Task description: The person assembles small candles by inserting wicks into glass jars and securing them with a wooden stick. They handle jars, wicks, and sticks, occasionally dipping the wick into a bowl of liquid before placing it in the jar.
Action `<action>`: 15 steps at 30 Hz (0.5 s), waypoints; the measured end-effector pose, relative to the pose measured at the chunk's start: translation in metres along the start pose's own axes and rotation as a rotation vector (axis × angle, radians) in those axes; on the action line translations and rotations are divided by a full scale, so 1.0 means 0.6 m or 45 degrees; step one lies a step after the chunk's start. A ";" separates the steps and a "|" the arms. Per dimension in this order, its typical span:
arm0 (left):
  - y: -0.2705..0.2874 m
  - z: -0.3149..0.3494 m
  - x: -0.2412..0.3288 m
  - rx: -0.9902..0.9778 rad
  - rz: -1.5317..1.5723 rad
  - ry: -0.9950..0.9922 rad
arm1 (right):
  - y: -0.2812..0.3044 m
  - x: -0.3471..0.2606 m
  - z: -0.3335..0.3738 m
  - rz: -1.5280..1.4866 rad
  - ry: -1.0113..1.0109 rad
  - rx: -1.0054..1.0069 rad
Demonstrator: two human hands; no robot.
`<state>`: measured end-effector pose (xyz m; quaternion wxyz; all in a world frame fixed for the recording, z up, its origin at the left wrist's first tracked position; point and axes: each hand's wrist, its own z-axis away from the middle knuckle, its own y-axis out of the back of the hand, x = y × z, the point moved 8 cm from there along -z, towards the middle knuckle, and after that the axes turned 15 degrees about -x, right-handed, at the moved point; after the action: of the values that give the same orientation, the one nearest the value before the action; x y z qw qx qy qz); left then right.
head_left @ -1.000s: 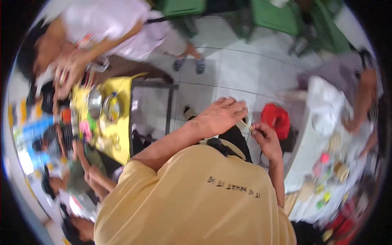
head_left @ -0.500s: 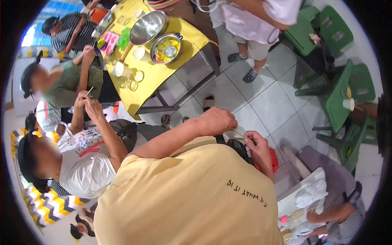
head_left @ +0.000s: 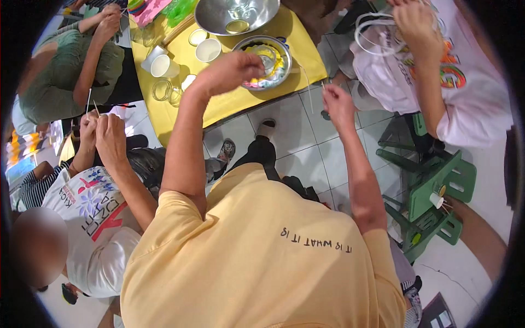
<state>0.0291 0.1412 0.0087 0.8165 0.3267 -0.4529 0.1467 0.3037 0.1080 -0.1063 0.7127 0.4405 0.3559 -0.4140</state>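
Observation:
My left hand [head_left: 235, 71] reaches over the yellow table, beside a steel bowl [head_left: 284, 76]; its fingers are curled, and what they hold, if anything, does not show. The bowl contains a clear glass jar and yellow, pink and white stuff. My right hand [head_left: 337, 106] is off the table's right edge, fingers pinched around a thin pale stick-like piece [head_left: 323, 83]. Between my hands a thin white string [head_left: 310, 90] hangs past the table edge; I cannot tell whether either hand holds it.
On the yellow-covered table [head_left: 229, 112] stand a larger steel bowl [head_left: 205, 19], paper cups [head_left: 164, 66] and glass jars [head_left: 161, 90]. People stand close on both sides; one at the right holds a coil of white cord [head_left: 363, 38]. Green chairs [head_left: 432, 186] are at the right.
Both my hands have moved from close in front of my body out toward the table and further apart. The view has shifted nearer the table, and the person at right appears closer.

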 end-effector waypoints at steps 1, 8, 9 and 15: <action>0.027 0.004 -0.001 0.065 -0.008 0.079 | -0.006 0.002 -0.050 0.100 0.028 0.044; 0.105 -0.005 -0.064 0.195 0.051 0.262 | -0.016 -0.103 -0.188 0.540 0.188 0.229; 0.103 -0.009 -0.068 0.188 0.062 0.259 | -0.005 -0.117 -0.179 0.520 0.263 0.293; 0.056 -0.009 -0.054 0.106 0.403 0.127 | -0.033 -0.312 -0.017 0.767 0.914 0.332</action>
<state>-0.0031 0.1718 -0.0066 0.7904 0.2772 -0.4512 0.3079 0.2087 0.1640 0.0464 0.5719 0.7244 0.3813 -0.0524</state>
